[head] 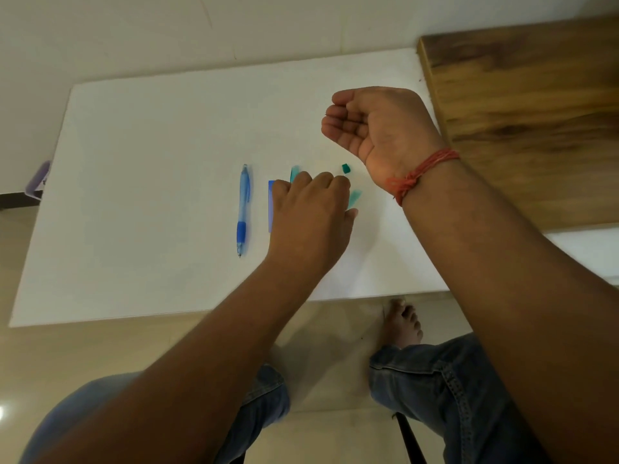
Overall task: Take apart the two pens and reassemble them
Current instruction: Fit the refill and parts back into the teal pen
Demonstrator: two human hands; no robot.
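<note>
A whole blue pen (243, 209) lies lengthwise on the white table (134, 195), left of my hands. My left hand (311, 216) rests knuckles up over the teal pen's parts. Its fingers curl down, and a blurred translucent teal piece (354, 198) sits against its thumb. Another teal piece (294, 172) pokes out beyond the knuckles. A small dark teal cap (346, 168) lies loose on the table. My right hand (375, 125) is raised above the table, palm toward me. Its fingers curl around a thin dark refill whose tip shows at the fingertips.
A flat blue rectangle (271, 205) lies half under my left hand. A wooden surface (529, 112) adjoins the table on the right. A purple object (40, 179) sits off the table's left edge. My knees and a bare foot (402, 323) are below the front edge.
</note>
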